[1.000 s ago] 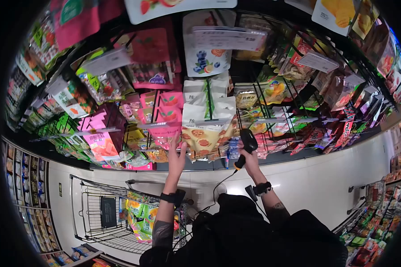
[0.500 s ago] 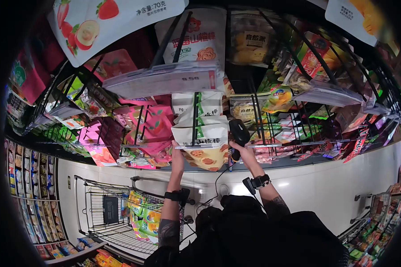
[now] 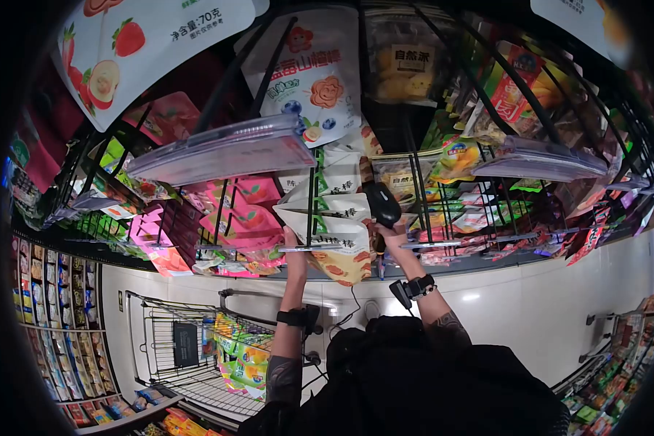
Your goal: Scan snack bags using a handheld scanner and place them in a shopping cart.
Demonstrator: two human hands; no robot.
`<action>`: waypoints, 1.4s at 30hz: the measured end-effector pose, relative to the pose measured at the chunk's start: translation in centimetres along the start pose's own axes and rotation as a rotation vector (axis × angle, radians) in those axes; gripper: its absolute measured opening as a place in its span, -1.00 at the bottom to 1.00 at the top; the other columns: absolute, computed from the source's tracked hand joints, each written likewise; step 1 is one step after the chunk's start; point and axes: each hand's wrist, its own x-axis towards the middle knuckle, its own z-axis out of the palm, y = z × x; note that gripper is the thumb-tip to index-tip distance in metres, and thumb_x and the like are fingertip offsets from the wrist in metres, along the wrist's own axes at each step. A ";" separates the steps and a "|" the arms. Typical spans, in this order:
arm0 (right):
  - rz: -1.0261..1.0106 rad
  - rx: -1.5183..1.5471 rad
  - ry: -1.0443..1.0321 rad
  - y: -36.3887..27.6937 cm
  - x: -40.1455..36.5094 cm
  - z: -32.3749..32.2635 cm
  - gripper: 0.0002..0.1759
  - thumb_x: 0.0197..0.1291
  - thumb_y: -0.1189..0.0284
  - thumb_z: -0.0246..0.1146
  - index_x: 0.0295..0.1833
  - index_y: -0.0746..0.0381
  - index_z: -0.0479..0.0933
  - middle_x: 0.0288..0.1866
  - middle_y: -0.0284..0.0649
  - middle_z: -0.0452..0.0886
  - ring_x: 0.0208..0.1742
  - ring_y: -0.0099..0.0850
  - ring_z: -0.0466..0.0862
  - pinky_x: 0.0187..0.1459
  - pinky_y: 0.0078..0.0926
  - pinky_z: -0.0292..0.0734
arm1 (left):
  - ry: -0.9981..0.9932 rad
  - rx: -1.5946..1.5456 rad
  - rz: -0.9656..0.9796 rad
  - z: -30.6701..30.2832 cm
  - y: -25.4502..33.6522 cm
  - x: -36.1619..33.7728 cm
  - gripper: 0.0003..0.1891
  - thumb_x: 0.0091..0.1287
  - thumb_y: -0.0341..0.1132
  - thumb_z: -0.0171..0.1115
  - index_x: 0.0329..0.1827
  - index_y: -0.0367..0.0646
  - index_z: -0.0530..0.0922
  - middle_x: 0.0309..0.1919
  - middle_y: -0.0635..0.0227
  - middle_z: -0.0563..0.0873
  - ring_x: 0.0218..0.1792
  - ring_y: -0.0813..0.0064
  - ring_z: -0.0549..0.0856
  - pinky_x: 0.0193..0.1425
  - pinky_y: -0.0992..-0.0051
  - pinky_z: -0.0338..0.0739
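White-and-yellow snack bags (image 3: 338,240) hang in a row on a rack hook at the centre. My left hand (image 3: 294,249) is at the left edge of the front bag, its fingers closed on that edge and partly hidden by the bag and a clear label strip. On the bags' right side, my right hand (image 3: 393,236) grips a black handheld device (image 3: 382,205) with a cable below it. Each wrist wears a dark strapped device.
Pink bags (image 3: 247,218) hang left of the white ones, and other snack packets (image 3: 454,160) hang to the right. Clear label holders (image 3: 225,154) jut out above. A shopping cart (image 3: 185,345) with green-and-yellow packets stands lower left. More shelves (image 3: 62,312) line the far left.
The front white bags now lean and fan apart more. The black device sits slightly higher and further left. The view has shifted, showing more of the large blueberry bag above.
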 end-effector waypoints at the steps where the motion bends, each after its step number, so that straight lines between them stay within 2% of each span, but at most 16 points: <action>1: 0.035 0.045 -0.009 0.0 0.8 -0.2 -0.81 0.05 0.57 0.27 -0.17 0.32 0.58 -0.34 -0.26 0.65 -0.35 -0.50 0.63 -0.26 -0.52 0.55 | 0.010 -0.032 -0.014 0.1 -0.4 0.0 -0.35 0.50 0.13 -0.19 0.31 -0.32 0.33 0.21 0.23 0.48 0.20 0.44 0.43 0.34 0.43 0.21; 4: 0.147 0.238 -0.056 -1.4 2.1 0.0 -0.82 0.04 0.58 0.27 -0.18 0.31 0.58 -0.39 -0.26 0.64 -0.49 -0.45 0.64 -0.40 -0.54 0.57 | 0.056 -0.098 -0.053 -0.3 -1.5 0.0 -0.38 0.49 0.14 -0.15 0.29 -0.26 0.37 0.17 0.30 0.51 0.16 0.49 0.46 0.30 0.44 0.26; 10: 0.133 0.118 -0.069 -2.1 1.4 0.4 -0.81 0.03 0.60 0.28 -0.18 0.32 0.58 -0.37 -0.25 0.67 -0.48 -0.46 0.64 -0.41 -0.55 0.56 | 0.056 -0.335 -0.067 0.8 -0.4 -1.6 -0.43 0.48 0.11 -0.11 0.28 -0.19 0.40 0.11 0.39 0.59 0.11 0.51 0.53 0.26 0.44 0.31; 13: 0.225 0.074 -0.063 -1.0 1.0 0.2 -0.72 -0.01 0.54 0.31 -0.10 0.29 0.62 -0.24 -0.31 0.69 -0.25 -0.52 0.64 -0.12 -0.55 0.51 | 0.047 -0.318 -0.075 0.3 -1.5 -1.0 -0.46 0.48 0.08 -0.09 0.28 -0.18 0.41 0.10 0.41 0.61 0.11 0.49 0.55 0.26 0.44 0.31; 19: 0.227 0.071 -0.052 0.1 0.4 0.4 -0.65 -0.05 0.53 0.34 -0.06 0.30 0.59 -0.18 -0.29 0.69 -0.22 -0.48 0.63 -0.10 -0.49 0.49 | 0.050 -0.258 -0.159 0.6 -1.3 -1.0 -0.47 0.49 0.05 -0.10 0.26 -0.21 0.42 0.11 0.37 0.58 0.12 0.48 0.52 0.28 0.45 0.29; 22: 0.401 0.129 -0.063 -0.2 1.3 -0.2 -0.64 -0.02 0.51 0.32 -0.03 0.28 0.58 -0.14 -0.26 0.68 -0.17 -0.43 0.64 -0.07 -0.46 0.50 | 0.055 -0.218 -0.197 1.1 -0.5 -1.7 -0.43 0.51 0.08 -0.16 0.30 -0.22 0.38 0.14 0.35 0.56 0.15 0.46 0.50 0.30 0.45 0.26; 25: 0.301 0.160 -0.048 2.9 2.5 -0.9 -0.61 0.00 0.48 0.32 0.03 0.29 0.56 -0.09 -0.23 0.68 -0.11 -0.41 0.64 -0.02 -0.44 0.51 | -0.048 -0.141 -0.115 0.1 -3.3 -1.1 -0.38 0.53 0.07 -0.22 0.36 -0.32 0.27 0.26 0.24 0.45 0.22 0.41 0.43 0.35 0.45 0.21; 27: 0.147 0.045 -0.060 4.8 2.8 -1.8 -0.62 0.18 0.51 0.16 0.14 0.28 0.52 0.06 -0.24 0.63 0.03 -0.38 0.60 0.07 -0.37 0.48 | 0.017 -0.179 -0.191 0.2 -5.2 -1.5 -0.40 0.52 0.11 -0.25 0.35 -0.20 0.33 0.15 0.36 0.53 0.13 0.51 0.50 0.25 0.48 0.32; 28: 0.153 0.058 -0.036 6.4 3.2 -2.4 -0.64 0.22 0.51 0.11 0.14 0.25 0.51 0.06 -0.23 0.63 0.04 -0.38 0.60 0.08 -0.36 0.48 | 0.060 -0.173 -0.122 1.0 -5.1 -1.8 -0.38 0.53 0.10 -0.26 0.41 -0.22 0.25 0.21 0.32 0.48 0.19 0.44 0.46 0.32 0.47 0.26; 29: 0.162 0.068 -0.018 7.6 3.5 -2.8 -0.65 0.26 0.51 0.07 0.15 0.23 0.50 0.06 -0.23 0.62 0.05 -0.38 0.59 0.09 -0.35 0.47 | 0.046 -0.083 0.053 2.1 -4.4 -1.6 -0.28 0.53 0.12 -0.33 0.44 -0.40 0.08 0.38 0.05 0.27 0.40 0.26 0.25 0.46 0.43 0.04; 33: 0.121 0.048 0.062 5.4 1.5 -2.5 -0.67 0.36 0.24 0.03 0.09 0.19 0.49 -0.04 -0.23 0.63 -0.12 -0.34 0.66 -0.08 -0.31 0.58 | 0.229 0.185 0.030 3.5 -4.1 -2.8 -0.32 0.54 0.06 -0.33 0.42 -0.44 0.10 0.41 -0.04 0.23 0.44 0.17 0.18 0.49 0.42 -0.02; 34: 0.219 0.062 0.112 3.6 0.8 -1.9 -0.62 0.35 0.12 0.01 0.01 0.18 0.51 -0.17 -0.24 0.64 -0.24 -0.36 0.66 -0.20 -0.33 0.58 | 0.279 0.217 0.131 4.6 -2.6 -3.8 -0.45 0.54 -0.14 -0.32 0.44 -0.36 0.06 0.35 -0.13 0.26 0.38 0.03 0.25 0.46 0.34 0.06; 35: 0.314 0.072 0.167 2.4 0.5 -1.6 -0.54 0.34 0.00 -0.01 -0.07 0.17 0.53 -0.29 -0.24 0.65 -0.36 -0.38 0.66 -0.33 -0.34 0.59 | 0.314 0.178 0.089 5.2 -2.0 -4.3 -0.46 0.54 -0.14 -0.31 0.42 -0.36 0.10 0.34 -0.12 0.28 0.37 0.01 0.26 0.44 0.31 0.07; 37: 0.391 -0.200 0.249 1.6 0.4 -2.3 -0.40 0.32 -0.20 -0.12 -0.44 0.09 0.41 -0.69 -0.28 0.46 -0.72 -0.44 0.45 -0.72 -0.52 0.34 | 0.369 0.101 0.016 5.7 -1.5 -4.5 -0.48 0.53 -0.14 -0.29 0.38 -0.35 0.18 0.32 -0.10 0.31 0.36 -0.02 0.28 0.42 0.26 0.11; 38: 0.393 -0.130 0.250 2.7 1.0 -3.9 -0.44 0.31 -0.19 -0.08 -0.29 0.10 0.45 -0.60 -0.26 0.52 -0.65 -0.43 0.52 -0.63 -0.50 0.43 | 0.374 0.083 0.005 5.7 -1.6 -4.6 -0.49 0.53 -0.13 -0.29 0.36 -0.35 0.20 0.30 -0.10 0.33 0.34 -0.03 0.29 0.41 0.25 0.12; 42: 0.370 -0.237 0.237 3.4 1.1 -6.3 -0.31 0.25 -0.29 -0.10 -0.41 0.14 0.47 -0.66 -0.21 0.51 -0.71 -0.40 0.46 -0.71 -0.48 0.38 | 0.415 0.080 0.043 5.8 -2.3 -4.4 -0.54 0.52 -0.14 -0.27 0.25 -0.34 0.30 0.21 -0.10 0.42 0.27 -0.05 0.35 0.36 0.20 0.17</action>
